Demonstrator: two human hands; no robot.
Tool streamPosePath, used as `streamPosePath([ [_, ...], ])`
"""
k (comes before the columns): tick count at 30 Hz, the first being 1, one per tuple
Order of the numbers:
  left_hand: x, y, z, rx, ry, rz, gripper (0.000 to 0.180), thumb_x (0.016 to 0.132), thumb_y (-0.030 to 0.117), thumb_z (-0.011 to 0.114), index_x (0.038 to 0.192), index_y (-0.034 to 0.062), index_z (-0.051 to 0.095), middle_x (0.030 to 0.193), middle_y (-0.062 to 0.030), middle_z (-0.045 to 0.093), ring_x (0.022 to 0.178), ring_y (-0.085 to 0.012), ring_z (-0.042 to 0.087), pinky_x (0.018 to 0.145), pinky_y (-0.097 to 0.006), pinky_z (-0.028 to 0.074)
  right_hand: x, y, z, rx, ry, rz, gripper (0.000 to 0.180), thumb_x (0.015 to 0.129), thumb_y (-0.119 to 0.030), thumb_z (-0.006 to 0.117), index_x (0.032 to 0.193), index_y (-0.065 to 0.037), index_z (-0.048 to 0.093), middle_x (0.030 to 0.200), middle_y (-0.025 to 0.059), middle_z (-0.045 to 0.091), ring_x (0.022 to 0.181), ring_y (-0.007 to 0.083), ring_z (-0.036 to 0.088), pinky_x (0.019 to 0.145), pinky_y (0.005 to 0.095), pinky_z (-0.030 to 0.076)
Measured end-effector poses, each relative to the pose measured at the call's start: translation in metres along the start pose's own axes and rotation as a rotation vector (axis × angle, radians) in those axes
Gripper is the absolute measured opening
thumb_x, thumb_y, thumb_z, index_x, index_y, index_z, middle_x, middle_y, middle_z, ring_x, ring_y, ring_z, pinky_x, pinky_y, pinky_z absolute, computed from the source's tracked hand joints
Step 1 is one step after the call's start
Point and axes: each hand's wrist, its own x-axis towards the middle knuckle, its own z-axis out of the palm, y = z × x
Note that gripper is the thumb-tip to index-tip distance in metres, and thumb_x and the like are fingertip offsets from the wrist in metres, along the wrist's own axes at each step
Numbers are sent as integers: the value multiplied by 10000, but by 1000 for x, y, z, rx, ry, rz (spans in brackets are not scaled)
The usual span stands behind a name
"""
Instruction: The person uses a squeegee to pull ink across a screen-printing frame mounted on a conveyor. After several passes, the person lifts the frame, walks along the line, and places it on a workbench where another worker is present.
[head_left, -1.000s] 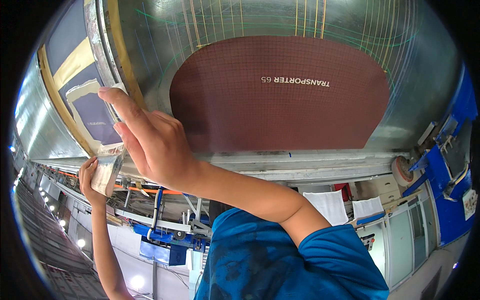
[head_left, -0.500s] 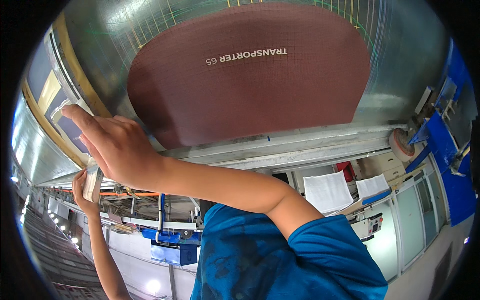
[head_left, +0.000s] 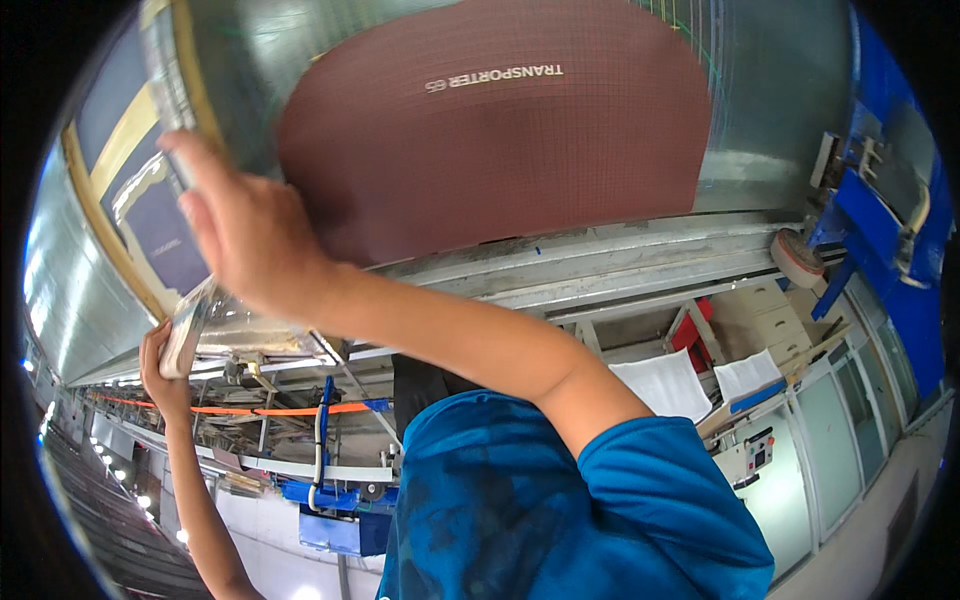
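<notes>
A printing screen frame [head_left: 172,70] with a metal bar and tan taped edges stands at the left. Its dark mesh [head_left: 170,235] carries a pale, smeared outline. My left hand [head_left: 165,365] is closed round the near end of this frame. Across my body reaches my right arm, and my right hand [head_left: 255,235] has its fingers curled at the frame's right-hand bar; some fingers are hidden behind the hand. To the right, a maroon fabric panel [head_left: 500,150] with pale lettering lies flat on the shiny metal table [head_left: 765,150].
A metal rail [head_left: 600,262] runs along the table's near edge. Blue machine parts [head_left: 880,240] and a round wheel-like part [head_left: 797,258] stand at the right. White sheets [head_left: 665,385] lie below, near a control box [head_left: 757,452]. Orange tubing [head_left: 250,409] runs behind my left arm.
The frame has shifted to the right, and its right-hand bar looks more upright. Both hands have moved along with it. The maroon panel appears slightly higher in view.
</notes>
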Motion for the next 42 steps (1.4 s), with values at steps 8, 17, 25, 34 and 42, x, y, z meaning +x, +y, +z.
streamPosePath([
  [8,-39,-20,19,-79,234,213,601,647,-87,641,1204,128,703,1215,-101,686,1165,-310,607,1013,-400,455,-3,-8,5,202,-99,238,452,952,-60,539,1399,-108,499,773,8,573,582,68,516,536,219,475],
  [17,-119,-50,22,-213,600,216,606,633,-84,577,1167,160,727,1210,-38,705,1160,-264,621,990,-395,460,-5,-40,49,116,72,240,326,990,-255,636,1261,-74,620,635,-66,435,506,19,365,423,186,328],
  [25,-62,-42,30,-530,600,82,294,827,127,697,1113,60,701,890,-196,697,823,-364,680,712,-406,522,-4,-27,-1,377,51,126,309,995,-237,631,1229,-35,617,615,-45,450,496,21,407,387,171,366],
  [34,-46,-53,11,-476,641,-251,339,800,241,689,1059,22,677,873,-249,700,850,-441,676,772,-495,531,-41,-108,49,321,47,29,322,1009,-262,608,1242,-39,607,620,-45,441,514,13,399,404,170,358],
  [42,-105,-16,-31,-297,728,-71,577,739,113,713,1302,45,610,1183,-189,674,1056,-367,627,935,-439,498,-75,-148,108,411,1,67,344,1007,-266,611,1257,-31,590,636,-42,451,526,19,408,412,179,353],
])
